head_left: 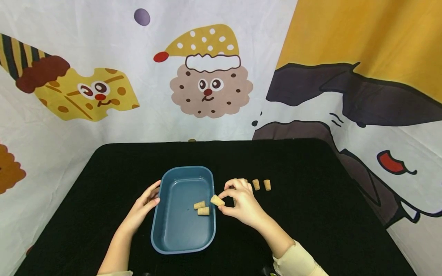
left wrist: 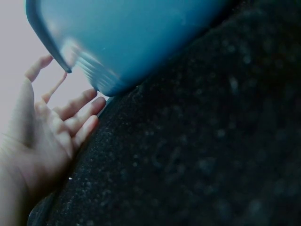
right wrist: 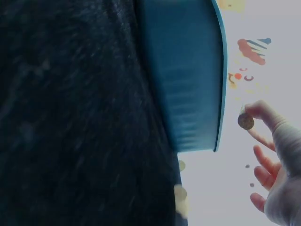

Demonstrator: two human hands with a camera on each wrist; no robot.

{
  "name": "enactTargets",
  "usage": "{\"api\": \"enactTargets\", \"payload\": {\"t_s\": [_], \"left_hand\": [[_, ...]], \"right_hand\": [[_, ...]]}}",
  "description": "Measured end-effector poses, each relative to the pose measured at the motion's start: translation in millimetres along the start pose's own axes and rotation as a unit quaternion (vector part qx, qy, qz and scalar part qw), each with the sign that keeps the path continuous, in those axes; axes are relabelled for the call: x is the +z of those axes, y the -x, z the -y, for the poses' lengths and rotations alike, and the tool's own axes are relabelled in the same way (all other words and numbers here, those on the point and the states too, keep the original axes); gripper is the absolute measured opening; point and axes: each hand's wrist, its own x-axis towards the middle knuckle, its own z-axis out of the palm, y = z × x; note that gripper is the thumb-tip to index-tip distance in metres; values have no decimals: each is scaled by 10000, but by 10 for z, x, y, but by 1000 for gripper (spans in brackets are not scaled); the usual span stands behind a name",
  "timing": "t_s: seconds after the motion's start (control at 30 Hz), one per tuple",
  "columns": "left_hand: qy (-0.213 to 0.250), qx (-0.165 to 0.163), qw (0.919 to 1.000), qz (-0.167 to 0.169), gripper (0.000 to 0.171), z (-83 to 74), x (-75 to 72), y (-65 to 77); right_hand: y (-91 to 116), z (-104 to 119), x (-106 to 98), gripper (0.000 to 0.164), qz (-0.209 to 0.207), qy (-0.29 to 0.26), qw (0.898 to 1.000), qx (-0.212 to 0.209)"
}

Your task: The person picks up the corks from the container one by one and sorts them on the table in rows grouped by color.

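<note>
A pale yellow sleeve [head_left: 298, 261] lies nearest the head camera, over the near part of the black tabletop [head_left: 317, 188], right of its middle. Its arm leads to the right hand [head_left: 244, 204], whose thumb and forefinger pinch one tapered cork stopper [head_left: 217, 200], the other fingers loosely bent. That stopper is held above the right rim of the blue tray [head_left: 174, 232], apart from it. Inside, two loose corks [head_left: 203, 211] lie side by side near the right wall; whether they touch I cannot tell. At the tray's left rim, the left hand [head_left: 142, 207] has its fingers mostly extended and its thumb spread, fingertips against the side, gripping nothing. Rightward, nearer the tabletop's far edge, a row of corks [head_left: 267, 185] appears upright, one partly hidden by the right hand. Beyond that edge hangs a cartoon-print curtain [head_left: 114, 27].

The stopper's taper could make it squirt from a tight pinch, strike the rim and roll onto the tabletop. A hard sideways push from the left hand might slide the tray, and the right hand's bent fingers could topple the part-hidden cork.
</note>
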Motion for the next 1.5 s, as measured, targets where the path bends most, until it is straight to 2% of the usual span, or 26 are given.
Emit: {"api": "enactTargets", "payload": {"t_s": [0.27,0.57,0.93,1.2,1.5], "left_hand": [[15,0,10000,35,54,-1,-7,4],[10,-42,10000,-12,54,5,14,-5],[121,-66,9999,27,56,-11,3,-11],[65,-98,9999,-38,56,-8,19,1],[11,-26,10000,-62,55,-2,22,3]], "right_hand": [[171,-135,-72,20,-540,93,9973,498],[268,-216,-151,21,-912,328,9895,1074],[386,-251,-183,20,-1125,460,9733,1947],[450,-287,-121,18,-1266,617,9628,2307],[511,-342,-26,17,-1147,848,9527,2685]]}}
